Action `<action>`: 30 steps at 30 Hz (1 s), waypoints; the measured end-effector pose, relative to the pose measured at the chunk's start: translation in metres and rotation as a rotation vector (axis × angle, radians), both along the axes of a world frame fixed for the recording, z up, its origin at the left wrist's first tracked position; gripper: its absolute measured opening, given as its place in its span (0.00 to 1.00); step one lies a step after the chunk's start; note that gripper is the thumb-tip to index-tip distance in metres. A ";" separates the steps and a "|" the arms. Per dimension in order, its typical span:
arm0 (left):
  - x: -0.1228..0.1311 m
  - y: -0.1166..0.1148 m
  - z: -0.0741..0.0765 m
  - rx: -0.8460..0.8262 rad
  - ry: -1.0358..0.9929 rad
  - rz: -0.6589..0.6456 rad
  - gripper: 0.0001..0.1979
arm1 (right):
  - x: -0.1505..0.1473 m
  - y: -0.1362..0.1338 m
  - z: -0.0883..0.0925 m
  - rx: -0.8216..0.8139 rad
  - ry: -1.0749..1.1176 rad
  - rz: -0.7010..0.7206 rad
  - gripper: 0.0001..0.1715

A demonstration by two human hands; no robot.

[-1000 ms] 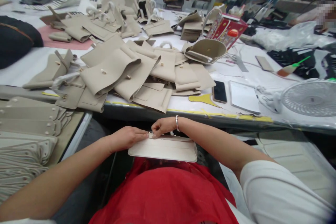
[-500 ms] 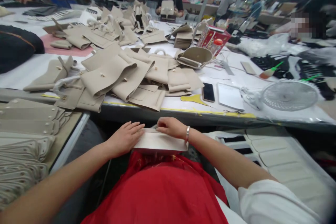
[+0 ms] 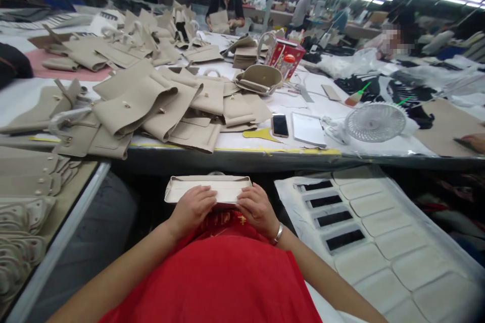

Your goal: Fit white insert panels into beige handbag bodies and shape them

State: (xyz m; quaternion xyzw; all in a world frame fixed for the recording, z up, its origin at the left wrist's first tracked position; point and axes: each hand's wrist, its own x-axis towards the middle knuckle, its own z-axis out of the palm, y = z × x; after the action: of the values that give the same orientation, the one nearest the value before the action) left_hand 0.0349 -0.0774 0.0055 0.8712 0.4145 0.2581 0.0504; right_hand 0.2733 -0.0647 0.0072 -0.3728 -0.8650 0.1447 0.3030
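Hands [image 3: 192, 207] [image 3: 257, 208] flat on cream panel [image 3: 208, 187]

The left hand [image 3: 192, 208] and right hand [image 3: 257, 209] have moved from the far edge of the pale bag panel [image 3: 223, 185] and now lie flat on it, nearer the red cloth [image 3: 212, 272]. More of the white padded sheet [image 3: 379, 247] shows at four o'clock.

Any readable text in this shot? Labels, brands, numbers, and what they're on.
Nothing can be read with certainty.
Red-and-white box: printed, too blurred to read.
Gold marks on the red cloth: too small to tell if they are characters.
Cream panel: no lettering on the visible part.
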 end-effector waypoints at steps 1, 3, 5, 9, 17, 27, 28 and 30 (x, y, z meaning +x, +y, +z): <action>0.000 0.000 0.000 0.009 0.008 0.002 0.10 | 0.000 0.000 -0.001 -0.001 -0.001 -0.010 0.06; 0.000 -0.001 0.000 0.025 0.032 -0.001 0.10 | 0.000 0.000 -0.002 -0.013 -0.005 -0.021 0.07; 0.001 -0.001 0.000 0.032 0.056 -0.012 0.10 | 0.000 0.002 -0.003 -0.026 -0.012 -0.026 0.08; 0.004 -0.001 0.000 0.030 0.087 -0.010 0.10 | -0.005 0.001 -0.001 -0.020 -0.039 -0.078 0.09; 0.024 -0.001 0.029 -0.144 0.276 0.234 0.09 | -0.023 -0.010 0.003 -0.008 -0.093 -0.305 0.06; 0.018 0.013 0.029 -0.469 0.170 0.302 0.05 | -0.022 -0.014 -0.005 -0.064 0.059 -0.639 0.34; 0.017 0.015 0.030 -0.482 0.184 0.276 0.05 | -0.019 -0.013 -0.006 -0.117 0.048 -0.686 0.34; 0.016 0.019 0.033 -0.501 0.215 0.251 0.07 | -0.015 -0.009 -0.005 -0.333 -0.009 -0.759 0.31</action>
State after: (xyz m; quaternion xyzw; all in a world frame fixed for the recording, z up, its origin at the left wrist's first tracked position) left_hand 0.0508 -0.0582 0.0382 0.7959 0.5728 0.0582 0.1873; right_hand 0.2581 -0.0735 0.0019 -0.7101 -0.6321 0.1588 0.2664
